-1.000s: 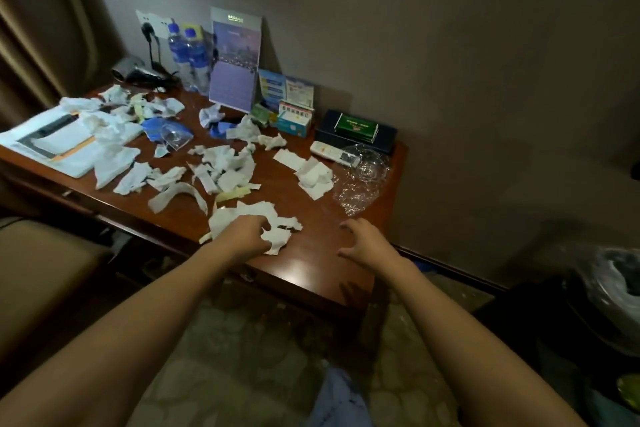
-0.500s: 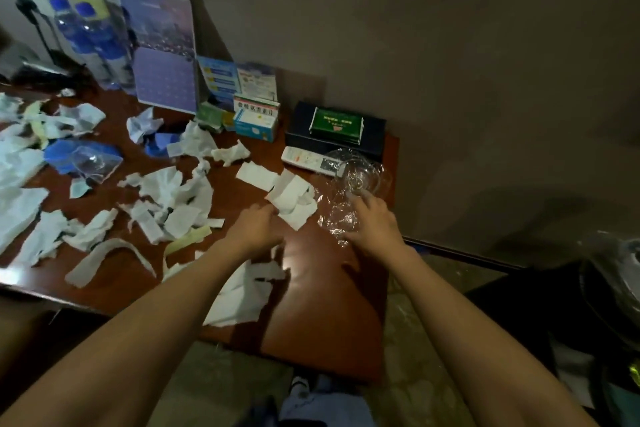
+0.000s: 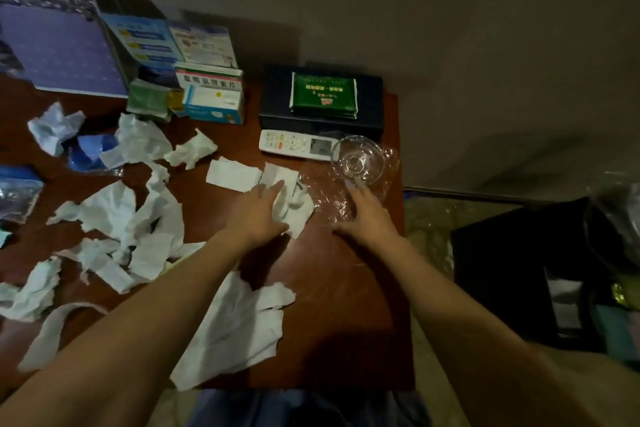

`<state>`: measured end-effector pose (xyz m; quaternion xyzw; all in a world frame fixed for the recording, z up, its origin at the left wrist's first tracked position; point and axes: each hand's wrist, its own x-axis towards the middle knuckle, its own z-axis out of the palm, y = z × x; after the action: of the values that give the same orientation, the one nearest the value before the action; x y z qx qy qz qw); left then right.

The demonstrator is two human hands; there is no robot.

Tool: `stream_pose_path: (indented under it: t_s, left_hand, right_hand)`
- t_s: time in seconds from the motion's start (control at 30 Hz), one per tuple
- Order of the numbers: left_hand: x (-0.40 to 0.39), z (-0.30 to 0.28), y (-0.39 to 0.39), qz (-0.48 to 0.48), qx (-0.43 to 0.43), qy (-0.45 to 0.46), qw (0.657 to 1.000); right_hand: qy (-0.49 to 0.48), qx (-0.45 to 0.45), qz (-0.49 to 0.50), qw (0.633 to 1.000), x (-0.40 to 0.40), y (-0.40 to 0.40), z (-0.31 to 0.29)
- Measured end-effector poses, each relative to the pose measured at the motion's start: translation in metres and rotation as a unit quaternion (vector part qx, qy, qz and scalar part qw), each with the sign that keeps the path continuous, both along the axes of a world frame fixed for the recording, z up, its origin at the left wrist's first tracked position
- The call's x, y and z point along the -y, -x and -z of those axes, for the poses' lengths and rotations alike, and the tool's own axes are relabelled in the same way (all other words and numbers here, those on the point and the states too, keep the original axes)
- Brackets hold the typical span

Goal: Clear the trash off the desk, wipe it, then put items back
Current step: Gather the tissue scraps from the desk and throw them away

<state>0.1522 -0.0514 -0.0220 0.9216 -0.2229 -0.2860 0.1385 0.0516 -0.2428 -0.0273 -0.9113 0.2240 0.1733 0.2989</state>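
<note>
1. Brown wood desk (image 3: pixel 346 305) carries torn white tissue scraps (image 3: pixel 114 218) scattered over its left and middle parts — one large piece (image 3: pixel 228 333) lies at the near edge, under the left forearm.
2. Left hand (image 3: pixel 259 211) lies palm down on a small pile of tissue pieces (image 3: pixel 294 215) near the desk's middle; its fingers (image 3: pixel 277 187) are straight and flat, pressing the paper and curled round nothing.
3. Right hand (image 3: pixel 367 215) rests on crumpled clear plastic wrap (image 3: pixel 329 198) just beside that pile; its fingers are spread and fairly straight — the longest tip reaches the near rim of a glass dish (image 3: pixel 358 159), though contact cannot be told.
4. White remote (image 3: pixel 294 145) lies just behind the pile, touching or almost touching the dish; behind it sits a dark box (image 3: pixel 277 114) with a green packet (image 3: pixel 323 94) on top.
5. Medicine box (image 3: pixel 211 97) and leaflets (image 3: pixel 173 42) stand at the back left, against the wall.
</note>
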Motion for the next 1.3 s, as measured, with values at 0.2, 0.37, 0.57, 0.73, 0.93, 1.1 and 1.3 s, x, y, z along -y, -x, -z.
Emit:
stream_pose_path:
  t_s: [0.2, 0.37, 0.57, 0.73, 0.93, 1.1, 1.3]
  left_hand:
    - [0.009, 0.028, -0.024, 0.083, 0.02, -0.017, 0.996]
    - [0.008, 0.038, -0.029, 0.128, 0.048, -0.07, 0.988]
    - [0.009, 0.042, -0.025, 0.082, 0.034, 0.009, 0.996]
    - [0.012, 0.042, -0.028, 0.07, -0.021, 0.063, 0.995]
    - [0.014, 0.032, -0.033, 0.045, -0.061, 0.097, 0.992]
    - [0.023, 0.019, -0.031, 0.032, -0.071, 0.063, 0.995]
    - [0.019, 0.023, -0.023, 0.021, -0.059, 0.088, 0.994]
  right_hand:
    - [0.047, 0.067, 0.073, 0.994, -0.004, -0.006, 0.013]
    - [0.042, 0.06, 0.089, 0.993, 0.001, -0.023, 0.021]
    - [0.047, 0.098, 0.145, 0.983, -0.002, -0.04, 0.024]
    - [0.033, 0.133, 0.167, 0.976, 0.002, -0.041, 0.023]
    - [0.031, 0.173, 0.158, 0.972, 0.0, -0.029, 0.014]
    - [0.036, 0.177, 0.176, 0.968, -0.004, -0.022, 0.007]
    - [0.037, 0.175, 0.156, 0.971, -0.009, -0.015, 0.008]
